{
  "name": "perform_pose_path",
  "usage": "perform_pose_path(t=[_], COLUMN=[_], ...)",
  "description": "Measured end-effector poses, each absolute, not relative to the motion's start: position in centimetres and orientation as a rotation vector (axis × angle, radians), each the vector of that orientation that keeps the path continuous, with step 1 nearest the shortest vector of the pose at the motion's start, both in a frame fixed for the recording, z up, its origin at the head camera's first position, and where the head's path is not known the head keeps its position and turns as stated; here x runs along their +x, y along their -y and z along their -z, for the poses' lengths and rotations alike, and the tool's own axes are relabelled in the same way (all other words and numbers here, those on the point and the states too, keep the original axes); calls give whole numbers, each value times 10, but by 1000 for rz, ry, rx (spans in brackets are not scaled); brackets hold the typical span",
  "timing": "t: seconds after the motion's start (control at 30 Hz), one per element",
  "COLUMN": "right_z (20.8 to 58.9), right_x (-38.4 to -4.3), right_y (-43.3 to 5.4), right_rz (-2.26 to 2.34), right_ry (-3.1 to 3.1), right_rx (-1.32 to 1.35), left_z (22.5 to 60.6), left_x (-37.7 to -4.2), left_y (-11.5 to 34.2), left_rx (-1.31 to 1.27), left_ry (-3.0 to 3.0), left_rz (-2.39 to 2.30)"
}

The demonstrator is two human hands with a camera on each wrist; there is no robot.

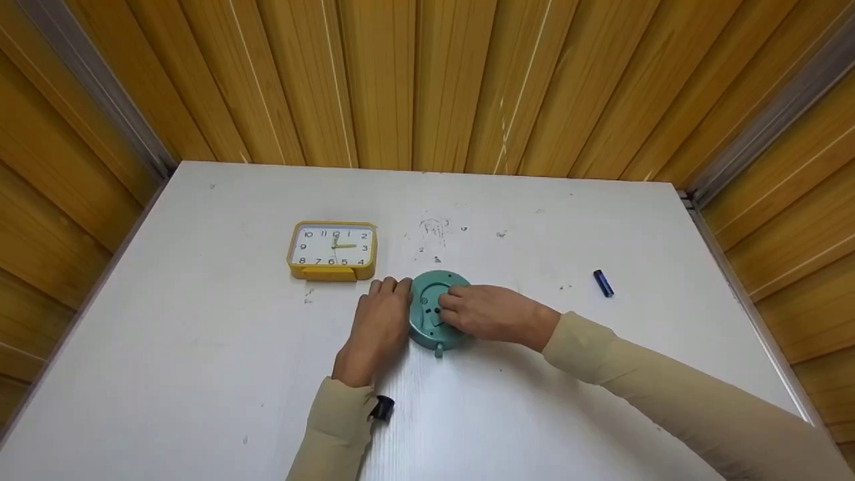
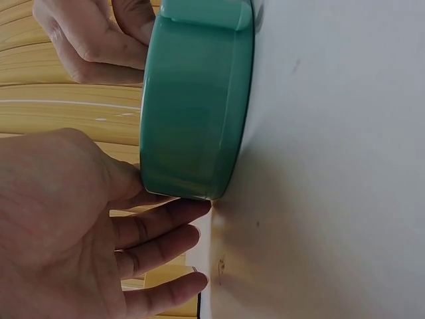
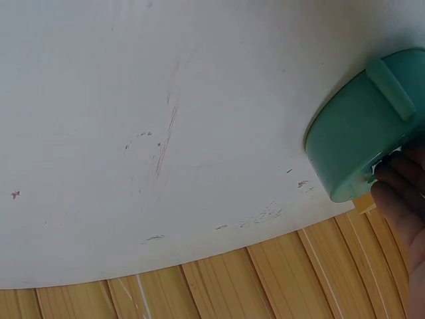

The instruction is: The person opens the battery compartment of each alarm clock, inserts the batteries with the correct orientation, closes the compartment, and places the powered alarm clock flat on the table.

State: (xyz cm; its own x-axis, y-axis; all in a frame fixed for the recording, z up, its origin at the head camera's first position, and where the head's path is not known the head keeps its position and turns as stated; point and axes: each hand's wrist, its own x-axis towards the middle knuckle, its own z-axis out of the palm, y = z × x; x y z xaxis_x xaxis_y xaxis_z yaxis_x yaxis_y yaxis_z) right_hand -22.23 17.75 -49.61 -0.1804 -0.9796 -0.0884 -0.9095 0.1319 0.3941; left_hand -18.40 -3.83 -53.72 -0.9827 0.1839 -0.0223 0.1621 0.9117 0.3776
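A round green clock lies face down on the white table, its back with a recess and small dark holes showing. Along its left side is my left hand; in the left wrist view the thumb and index finger touch the rim and the other fingers stretch out straight. My right hand comes in from the right with bent fingertips on the clock's back. Whether those fingers pinch something small there I cannot tell, since the hand covers that spot.
A yellow rectangular clock lies face up behind the left hand. Off to the right, a blue battery lies on the white table. Wood-patterned panels rise at the table's back and sides.
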Motion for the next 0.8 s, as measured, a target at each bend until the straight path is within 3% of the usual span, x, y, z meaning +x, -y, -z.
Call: perform_pose_path(t=[0.3,0.8], right_z=[494,501], right_x=[-220,-205], right_y=[-174,-166], right_rz=[341,-306], right_ry=[2445,2822], right_rx=[1823,1399], left_z=[536,537], left_x=[-185,-187], left_y=[39,40], left_rx=[254,222], left_ry=[-2991,-2933], left_rz=[-605,-684])
